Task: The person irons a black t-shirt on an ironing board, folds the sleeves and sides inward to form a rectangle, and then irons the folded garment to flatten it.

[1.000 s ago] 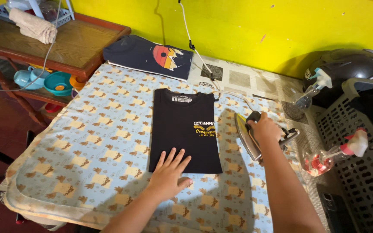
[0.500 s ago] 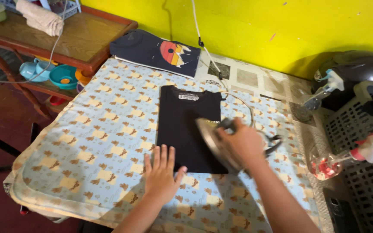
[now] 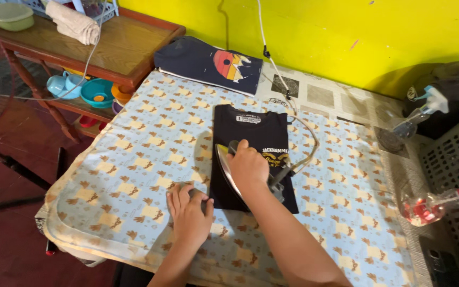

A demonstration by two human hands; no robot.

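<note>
Shirt [image 3: 251,143]: black, folded into a long rectangle, lying flat near the middle of the patterned cloth, collar label toward the yellow wall.
Iron [image 3: 228,171]: over the lower half of the shirt, tilted so its shiny soleplate faces the shirt's left edge; whether the plate touches the fabric cannot be told.
Right hand [image 3: 248,166]: over the shirt, fingers wrapped tight around the iron's handle.
Left hand [image 3: 189,212]: palm down, fingers together and laid flat, at the shirt's lower left corner; fingertips at the shirt's edge, nothing held.
Cord [image 3: 306,143]: runs from the back of the iron in a loop past the shirt's right edge, then up along the wall beyond the collar.
Cloth [image 3: 144,159]: light blue with a brown repeating figure, spread under the shirt on all sides.
Second shirt [image 3: 208,62]: dark, folded, with an orange round print, lying beyond the shirt's collar and to its left, against the wall.
Spray bottle [image 3: 418,114]: clear, well to the right of the shirt, by the wall.
Basket [image 3: 455,159]: white plastic, far right of the shirt.
Wooden shelf [image 3: 107,50]: far left of the shirt, with a rolled towel [image 3: 73,22] on top and blue bowls [image 3: 88,90] below.
</note>
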